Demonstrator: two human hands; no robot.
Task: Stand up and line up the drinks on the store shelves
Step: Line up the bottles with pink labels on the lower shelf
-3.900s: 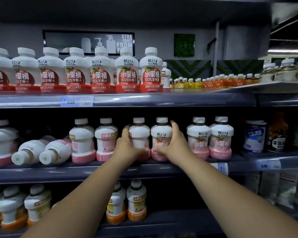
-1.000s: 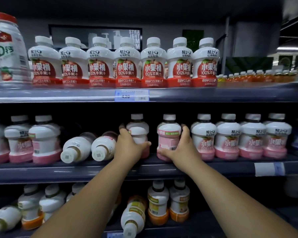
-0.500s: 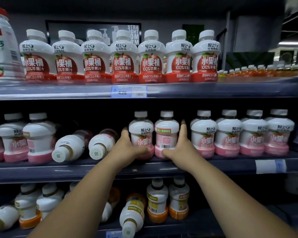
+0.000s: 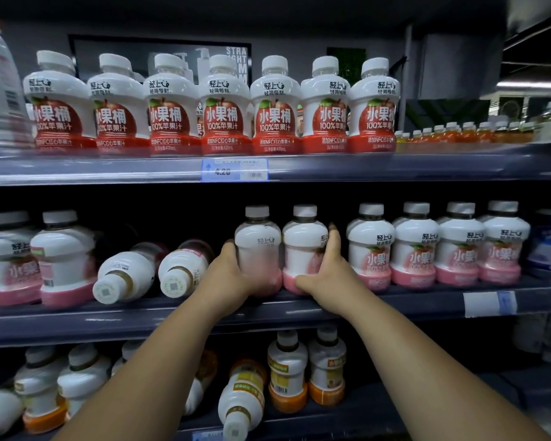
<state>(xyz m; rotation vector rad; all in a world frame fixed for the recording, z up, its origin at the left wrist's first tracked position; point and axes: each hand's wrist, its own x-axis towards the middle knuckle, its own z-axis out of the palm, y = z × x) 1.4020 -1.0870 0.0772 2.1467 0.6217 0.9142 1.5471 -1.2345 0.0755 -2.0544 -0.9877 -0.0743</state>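
Two pink drink bottles held upright on the middle shelf (image 4: 77,326)

The top shelf (image 4: 395,167) carries seven red-label bottles (image 4: 225,106) in a row. On the middle shelf, four pink bottles (image 4: 415,246) stand at the right and two fallen bottles (image 4: 124,275) lie caps-forward at the left. Between them, the left hand (image 4: 226,278) curls round the left bottle (image 4: 258,240) and the right hand (image 4: 328,275) grips the right bottle (image 4: 304,246) just beside it.

Left hand (image 4: 233,276) and right hand (image 4: 330,275): bare. Left forearm (image 4: 159,361) and right forearm (image 4: 411,361) behind them: bare skin to the view's edge.
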